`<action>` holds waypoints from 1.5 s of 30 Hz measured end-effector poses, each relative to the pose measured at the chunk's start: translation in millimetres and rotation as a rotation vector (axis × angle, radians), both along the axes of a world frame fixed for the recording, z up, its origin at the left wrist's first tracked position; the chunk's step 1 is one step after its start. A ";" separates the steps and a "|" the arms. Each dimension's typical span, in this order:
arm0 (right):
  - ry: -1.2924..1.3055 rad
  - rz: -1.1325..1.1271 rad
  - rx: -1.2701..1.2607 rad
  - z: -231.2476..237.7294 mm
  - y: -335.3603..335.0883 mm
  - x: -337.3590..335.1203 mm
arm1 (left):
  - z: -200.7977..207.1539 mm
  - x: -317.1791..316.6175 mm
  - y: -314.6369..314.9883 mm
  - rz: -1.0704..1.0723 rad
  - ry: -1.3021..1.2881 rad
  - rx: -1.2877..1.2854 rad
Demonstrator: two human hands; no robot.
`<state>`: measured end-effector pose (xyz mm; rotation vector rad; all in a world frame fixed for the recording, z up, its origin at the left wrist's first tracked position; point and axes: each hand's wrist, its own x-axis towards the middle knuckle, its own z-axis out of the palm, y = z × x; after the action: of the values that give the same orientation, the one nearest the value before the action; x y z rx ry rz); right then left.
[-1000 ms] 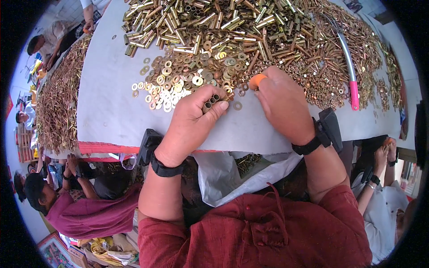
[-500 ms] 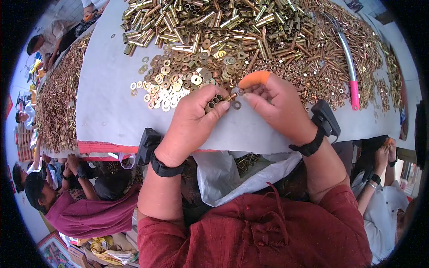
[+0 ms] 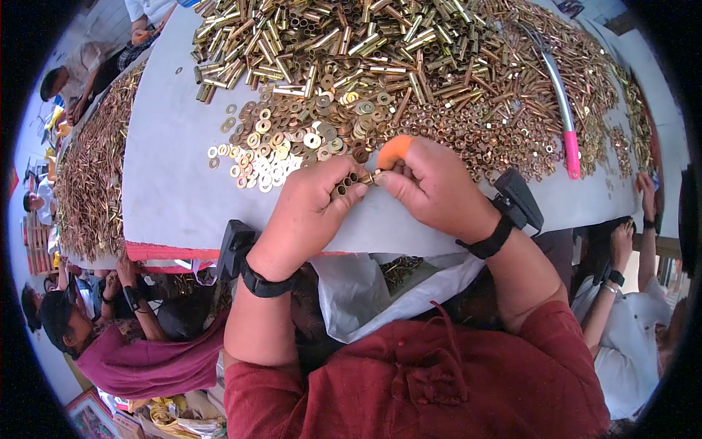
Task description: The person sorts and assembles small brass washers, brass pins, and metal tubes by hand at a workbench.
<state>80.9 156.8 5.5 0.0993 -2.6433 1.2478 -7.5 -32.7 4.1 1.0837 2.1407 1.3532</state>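
Bunching short metal tubes above the near worktop in the head view, the left hand has its grip wrapped around them. The right hand meets their far end (its hold, one cannot tell). They seem light, stiff, slippery; mid-length suits holding.
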 end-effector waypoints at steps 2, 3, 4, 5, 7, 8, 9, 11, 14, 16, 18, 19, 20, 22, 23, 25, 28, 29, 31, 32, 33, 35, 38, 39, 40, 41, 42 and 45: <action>0.011 -0.013 0.029 -0.6 -1.5 1.2 | -1.9 -0.4 0.1 -0.005 0.023 0.007; 0.011 -0.017 0.030 0.3 -0.5 1.3 | -2.8 -0.8 0.5 -0.005 0.046 0.013; -0.005 0.006 -0.043 1.6 0.5 0.4 | -2.5 -1.3 0.4 -0.005 0.047 0.012; -0.021 0.029 -0.116 2.9 1.1 -0.1 | -2.3 -1.6 0.3 -0.006 0.013 0.011; -0.035 0.025 -0.113 5.9 1.4 0.0 | -1.7 -1.8 0.8 -0.007 -0.021 0.010; -0.050 0.021 -0.109 6.7 1.4 0.0 | -1.5 -1.6 1.1 -0.017 0.005 0.004; -0.049 0.021 -0.109 4.9 1.3 0.2 | -1.3 -1.3 1.3 -0.027 0.030 -0.002; 0.028 0.004 0.047 0.8 0.4 0.6 | 0.6 1.2 2.3 -0.025 0.056 0.006; 0.026 -0.021 0.217 2.3 -1.1 0.7 | 0.6 2.1 2.5 -0.028 0.096 0.014; -0.007 -0.053 0.173 1.6 -3.7 0.6 | 0.6 2.0 2.8 -0.033 0.112 0.012; -0.041 -0.086 0.128 -1.8 -5.8 0.0 | 1.9 1.3 3.7 -0.019 0.101 -0.023; -0.035 -0.111 0.004 -5.6 -7.7 -0.9 | 1.4 0.9 2.9 -0.017 0.100 -0.026; -0.029 -0.136 -0.120 -7.6 -9.2 -1.7 | 0.6 0.0 2.5 -0.012 0.071 -0.011; -0.096 -0.130 -0.190 -1.2 -9.2 -1.9 | 0.7 -0.7 2.0 -0.005 0.039 0.003; -0.162 -0.126 -0.258 1.0 -8.7 -2.0 | 2.7 -0.7 2.3 -0.015 0.042 0.001; -0.106 -0.113 -0.099 -2.7 -6.0 -2.9 | 4.6 0.3 2.5 -0.026 0.044 -0.001; -0.061 -0.120 0.082 -3.6 -6.6 -3.3 | 4.6 1.4 2.4 -0.020 0.044 -0.023; -0.074 -0.138 0.104 -3.5 -7.9 -4.0 | 3.2 1.1 1.9 -0.009 0.031 -0.012; -0.076 -0.136 -0.209 -5.1 -11.3 -4.2 | 0.8 0.2 1.4 0.003 0.019 0.000; -0.077 -0.133 -0.520 -5.7 -12.3 -4.4 | -0.3 -0.4 1.4 0.005 0.006 0.010; -0.076 -0.132 -0.519 -5.5 -11.7 -4.9 | -1.1 -1.0 1.3 0.008 -0.006 0.021; 0.002 -0.054 -0.385 -5.5 -8.4 -4.6 | -2.5 -1.7 0.5 0.010 -0.023 0.012; -0.039 -0.084 -0.064 -8.2 -3.0 -1.9 | -1.1 -1.1 1.3 0.008 -0.049 -0.004; -0.039 -0.086 -0.063 -6.7 -3.0 -1.5 | -0.5 -0.7 1.8 0.007 -0.058 -0.013; -0.049 -0.086 -0.116 -4.7 -4.3 -2.1 | -1.3 -0.6 1.5 0.007 -0.057 -0.014; -0.059 -0.085 -0.168 -3.7 -5.9 -2.6 | -3.1 -0.5 1.0 0.019 -0.085 0.001; -0.058 -0.085 -0.169 -4.5 -8.4 -3.7 | -4.4 -0.5 0.6 0.031 -0.113 0.017; -0.043 -0.109 -0.566 -5.5 -7.4 -5.1 | -5.4 -1.6 0.4 0.026 -0.077 0.021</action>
<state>75.8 149.3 0.0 -0.1616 -2.1869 1.9095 -9.1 -32.3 -1.3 0.9988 2.0960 1.4093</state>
